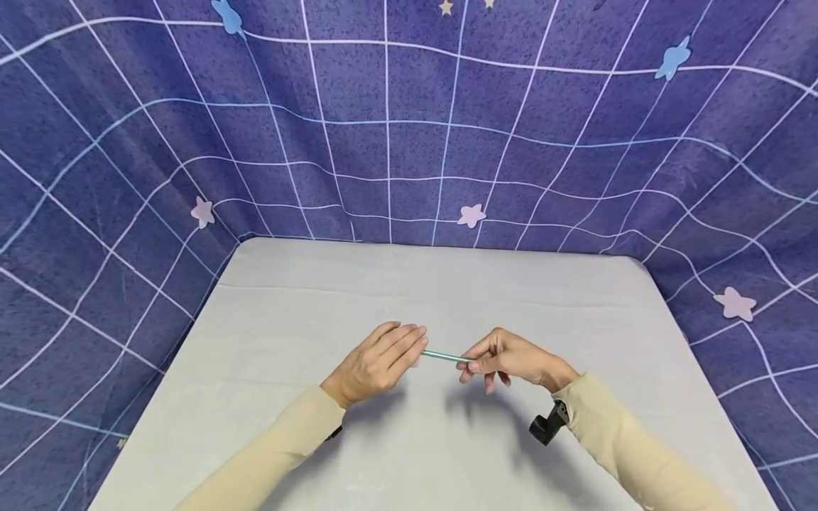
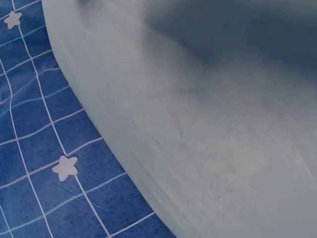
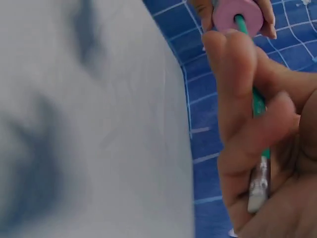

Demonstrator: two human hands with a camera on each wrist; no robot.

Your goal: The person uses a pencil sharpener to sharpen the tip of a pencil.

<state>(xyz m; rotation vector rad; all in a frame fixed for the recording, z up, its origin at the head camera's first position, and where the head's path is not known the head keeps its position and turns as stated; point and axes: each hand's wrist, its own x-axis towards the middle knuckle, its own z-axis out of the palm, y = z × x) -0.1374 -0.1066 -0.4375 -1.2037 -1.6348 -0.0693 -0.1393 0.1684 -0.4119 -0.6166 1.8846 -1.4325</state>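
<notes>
A green pencil [image 1: 445,356] spans the gap between both hands above the white-covered table. My right hand [image 1: 520,357] pinches it near its end between thumb and fingers. The right wrist view shows the pencil's metal band and white eraser [image 3: 257,202] lying inside that hand's palm. The pencil's far end enters the hole of a round pink pencil sharpener [image 3: 253,14], which hides its tip. My left hand [image 1: 378,360] grips this sharpener, fingers around its sides, and covers most of it in the head view. Neither hand shows in the left wrist view.
A white cloth covers the table [image 1: 307,284]. Behind it and along both sides hangs a blue curtain [image 1: 358,156] with a grid of lines and stars. Shadows of the hands fall on the cloth. A black wrist camera [image 1: 548,424] sits under the right sleeve.
</notes>
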